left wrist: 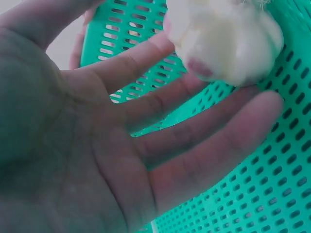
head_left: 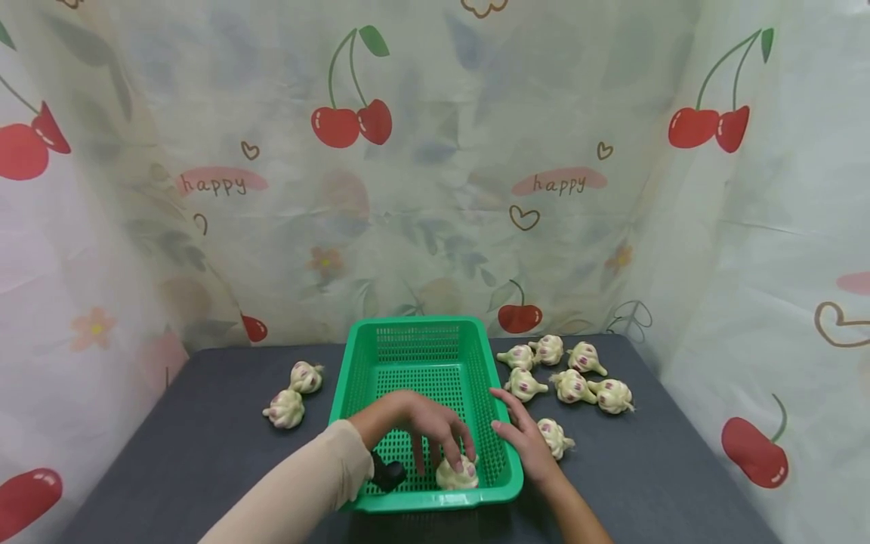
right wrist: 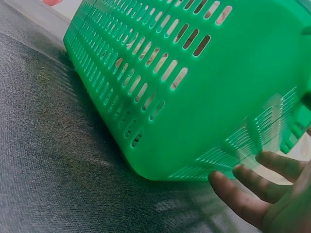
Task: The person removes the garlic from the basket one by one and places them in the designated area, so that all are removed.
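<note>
A green plastic basket [head_left: 435, 499] with slotted walls stands on the dark table. My left hand [head_left: 431, 423] reaches down into its near part, over a garlic bulb [head_left: 457, 476]. In the left wrist view the fingers [left wrist: 160, 104] are spread and nearly straight, their tips right at the bulb [left wrist: 228, 43], and the thumb stands well apart from it. At the basket's right rim, my right hand [head_left: 529, 442] has its fingertips against the edge. Loosely extended fingers [right wrist: 238, 196] show beside the basket wall in the right wrist view.
Several garlic bulbs [head_left: 523, 384] lie right of the basket, and one bulb [head_left: 555, 438] sits just beyond my right hand. Two more bulbs [head_left: 284, 409] lie to the left. A black wrist device [head_left: 387, 474] hangs inside the basket. A cherry-printed curtain [head_left: 421, 227] surrounds the table.
</note>
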A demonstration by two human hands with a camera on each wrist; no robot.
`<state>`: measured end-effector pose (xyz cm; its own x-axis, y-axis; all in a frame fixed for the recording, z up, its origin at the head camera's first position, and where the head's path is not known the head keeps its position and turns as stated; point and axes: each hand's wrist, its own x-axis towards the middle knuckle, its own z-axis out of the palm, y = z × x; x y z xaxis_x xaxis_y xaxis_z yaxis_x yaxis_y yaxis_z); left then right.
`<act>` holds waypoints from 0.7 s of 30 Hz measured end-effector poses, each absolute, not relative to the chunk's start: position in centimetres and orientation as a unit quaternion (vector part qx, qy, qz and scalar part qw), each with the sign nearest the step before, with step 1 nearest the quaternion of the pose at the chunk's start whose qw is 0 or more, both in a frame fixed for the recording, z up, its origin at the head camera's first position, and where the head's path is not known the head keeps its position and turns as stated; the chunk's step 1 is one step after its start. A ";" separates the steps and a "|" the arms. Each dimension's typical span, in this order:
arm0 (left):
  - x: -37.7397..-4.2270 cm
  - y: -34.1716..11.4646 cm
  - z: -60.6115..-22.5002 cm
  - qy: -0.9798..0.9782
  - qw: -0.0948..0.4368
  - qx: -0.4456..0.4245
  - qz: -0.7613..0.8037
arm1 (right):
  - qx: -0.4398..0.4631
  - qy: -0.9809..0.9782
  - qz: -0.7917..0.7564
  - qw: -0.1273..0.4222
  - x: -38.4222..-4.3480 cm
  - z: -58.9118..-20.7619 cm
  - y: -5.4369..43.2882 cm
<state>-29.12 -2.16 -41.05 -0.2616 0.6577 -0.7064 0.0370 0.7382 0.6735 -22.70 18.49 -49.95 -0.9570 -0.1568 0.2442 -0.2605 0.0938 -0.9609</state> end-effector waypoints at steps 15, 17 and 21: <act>-28.7 -1.9 -40.6 0.731 0.569 0.258 0.275 | 0.138 -0.746 0.650 0.050 -22.7 -49.8 18.4; -28.6 -1.9 -40.5 0.724 0.577 0.257 0.278 | 0.138 -0.746 0.649 0.049 -22.7 -49.8 18.4; -28.4 -2.1 -40.4 0.715 0.585 0.258 0.284 | 0.140 -0.745 0.650 0.047 -22.7 -49.8 18.4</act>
